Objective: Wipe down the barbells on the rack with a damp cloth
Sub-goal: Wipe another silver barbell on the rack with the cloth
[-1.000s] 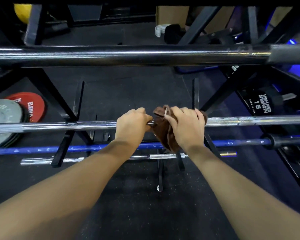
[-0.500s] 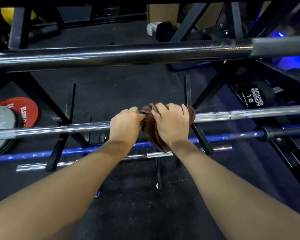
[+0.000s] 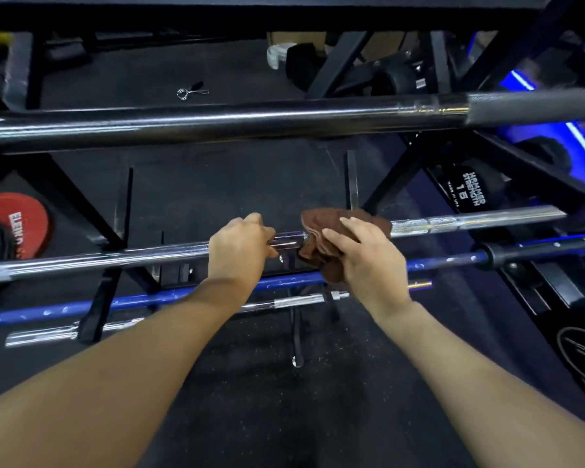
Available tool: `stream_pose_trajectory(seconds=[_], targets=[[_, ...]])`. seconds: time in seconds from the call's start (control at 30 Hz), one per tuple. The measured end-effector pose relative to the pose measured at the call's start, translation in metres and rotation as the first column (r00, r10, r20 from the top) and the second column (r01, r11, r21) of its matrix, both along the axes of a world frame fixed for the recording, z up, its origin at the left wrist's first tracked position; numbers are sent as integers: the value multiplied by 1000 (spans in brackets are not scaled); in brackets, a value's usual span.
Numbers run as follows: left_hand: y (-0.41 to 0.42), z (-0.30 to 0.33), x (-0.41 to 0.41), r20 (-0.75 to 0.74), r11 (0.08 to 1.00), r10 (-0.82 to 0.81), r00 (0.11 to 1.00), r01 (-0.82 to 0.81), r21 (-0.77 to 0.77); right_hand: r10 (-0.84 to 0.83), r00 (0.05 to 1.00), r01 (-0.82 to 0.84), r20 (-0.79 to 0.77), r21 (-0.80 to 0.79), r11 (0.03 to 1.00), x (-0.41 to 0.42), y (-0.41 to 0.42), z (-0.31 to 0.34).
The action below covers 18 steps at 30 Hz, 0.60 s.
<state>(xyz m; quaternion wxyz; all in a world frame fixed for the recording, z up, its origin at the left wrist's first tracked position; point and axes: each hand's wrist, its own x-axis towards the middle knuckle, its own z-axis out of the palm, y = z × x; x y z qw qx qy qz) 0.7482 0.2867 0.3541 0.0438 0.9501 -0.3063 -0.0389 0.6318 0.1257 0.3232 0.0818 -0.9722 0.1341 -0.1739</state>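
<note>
Dark speckled rubber floor [image 3: 250,417] spreads beneath us, and a black steel rack [image 3: 402,170] crosses it with several bars laid side to side on its arms. We keep our left hand [image 3: 240,249] curled around the chrome barbell [image 3: 115,260], steadying it, while our right hand [image 3: 362,261] lies over the brown cloth [image 3: 321,231], its fingers [image 3: 352,226] fairly straight and spread, pressing the fabric onto the bar more than clutching it. That bar runs left to right across our view, so its long axis lies square to our forearms, and the cloth sits just to the right of the left hand with a short bare stretch of steel between the two. We judge that any further stroke must travel along this axis, and the right hand, already on the cloth, is the one placed to carry it outward toward the right-hand sleeve. Smooth, bright and round, the chrome shows a finer knurled band near the cloth. By contrast the cloth is soft, rumpled and bunched, hanging below the bar. Nearer us lies a blue barbell [image 3: 149,300], its paint chipped, and farther off a thick dark barbell [image 3: 217,119] gleams.
</note>
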Motion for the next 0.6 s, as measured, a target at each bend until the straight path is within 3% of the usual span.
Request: stream_pose_trajectory(seconds=[0.13,0.2,0.4,0.53,0.6], targets=[[5,-3,-1,49,1000,-29,998,28,7,-19,994,22,-110,31,999,38,35,5],[7,-1,0,48,999,-37,998,37,11,-23,984,13,-178,-59,998,52,39,3],[6,-1,4,14,999,-40,999,40,3,100,995,-99,-4,-147,984,18,1,6],[0,-3,2,19,999,-48,999,49,-11,-60,998,60,5,-1,998,27,22,-8],[0,-4,2,60,999,-45,997,45,5,-23,1000,24,-18,64,998,35,32,-7]])
